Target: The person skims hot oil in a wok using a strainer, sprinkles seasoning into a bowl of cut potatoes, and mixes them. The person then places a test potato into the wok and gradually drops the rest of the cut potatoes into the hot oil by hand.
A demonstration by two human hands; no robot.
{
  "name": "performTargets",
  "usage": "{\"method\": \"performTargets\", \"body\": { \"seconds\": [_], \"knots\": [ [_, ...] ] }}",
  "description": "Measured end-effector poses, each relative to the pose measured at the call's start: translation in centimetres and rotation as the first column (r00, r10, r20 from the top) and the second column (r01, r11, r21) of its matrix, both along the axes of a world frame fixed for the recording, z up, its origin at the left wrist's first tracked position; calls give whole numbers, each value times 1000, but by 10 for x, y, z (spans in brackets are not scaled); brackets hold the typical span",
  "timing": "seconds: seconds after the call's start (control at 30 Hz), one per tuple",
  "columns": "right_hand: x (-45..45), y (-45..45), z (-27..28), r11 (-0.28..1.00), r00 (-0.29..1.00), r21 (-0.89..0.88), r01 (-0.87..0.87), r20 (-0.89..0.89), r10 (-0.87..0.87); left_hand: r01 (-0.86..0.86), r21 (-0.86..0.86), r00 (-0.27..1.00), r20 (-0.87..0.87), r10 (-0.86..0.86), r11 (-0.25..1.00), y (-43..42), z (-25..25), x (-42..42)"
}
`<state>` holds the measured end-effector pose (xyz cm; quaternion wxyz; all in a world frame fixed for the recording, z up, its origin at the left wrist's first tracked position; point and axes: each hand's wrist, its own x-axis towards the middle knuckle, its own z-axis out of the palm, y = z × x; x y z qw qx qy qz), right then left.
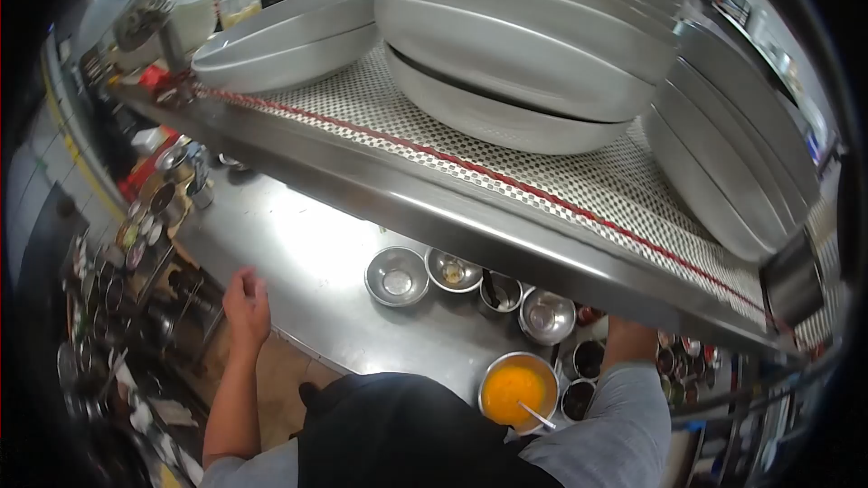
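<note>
Left hand [246, 309]: open, fingers loosely curled, empty. Right hand: hidden by the shelf [425, 188]; grip cannot be determined. The bowl of orange liquid [518, 389], at the counter's [316, 289] near edge, lies at eight o'clock from the nearer right forearm [630, 343].

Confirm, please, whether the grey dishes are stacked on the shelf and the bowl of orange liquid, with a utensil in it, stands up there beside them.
Not quite: the head view shows the bowl of orange liquid down below the shelf, close to the dark apron. The grey dishes are indeed stacked on the shelf, and a utensil does rest in the liquid.
</note>
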<state>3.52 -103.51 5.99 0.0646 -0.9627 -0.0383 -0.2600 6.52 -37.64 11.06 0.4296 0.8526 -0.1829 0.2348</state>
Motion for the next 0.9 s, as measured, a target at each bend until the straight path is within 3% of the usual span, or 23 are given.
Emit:
{"method": "performTargets", "body": {
  "seconds": [0.03, 0.1, 0.17, 0.23, 0.33, 0.4, 0.5, 0.57, 0.73, 0.8, 0.83, 0.9],
  "knots": [
    [15, 2, 2, 999, 999, 13, -37, 5, 37, -94, 118, 990, -96, 105, 989, 18, -26, -7],
    [41, 7, 1, 994, 995, 45, -102, 16, 101, -139, 287, 985, -59, 162, 948, 57, -77, -24],
    [62, 13, -1, 984, 988, 82, -156, 31, 154, -215, 496, 873, -288, 393, 842, 87, -101, -49],
    [82, 19, 0, 972, 979, 116, -203, 51, 198, -307, 493, 761, -386, 521, 814, 125, -139, -68],
    [112, 32, -3, 947, 962, 169, -274, 64, 267, -396, 564, 644, -391, 657, 724, 169, -173, -104],
    [128, 48, -12, 923, 948, 216, -319, 67, 312, -419, 659, 404, -482, 778, 625, 193, -184, -128],
    [142, 69, -24, 887, 930, 283, -365, 67, 361, -395, 692, 260, -547, 796, 604, 234, -214, -156],
    [149, 81, -22, 866, 919, 316, -388, 69, 387, -363, 720, 269, -526, 807, 591, 262, -242, -162],
    [168, 108, -27, 808, 891, 395, -438, 73, 448, -367, 750, 332, -446, 831, 550, 238, -228, -160],
    [174, 117, -28, 785, 882, 425, -451, 75, 466, -387, 701, 419, -444, 792, 598, 215, -206, -152],
    [178, 119, -30, 775, 879, 439, -455, 78, 471, -391, 700, 414, -445, 794, 597, 215, -212, -150],
    [185, 121, -26, 756, 874, 463, -462, 94, 477, -384, 641, 523, -442, 729, 664, 213, -223, -132]
  ]
}}
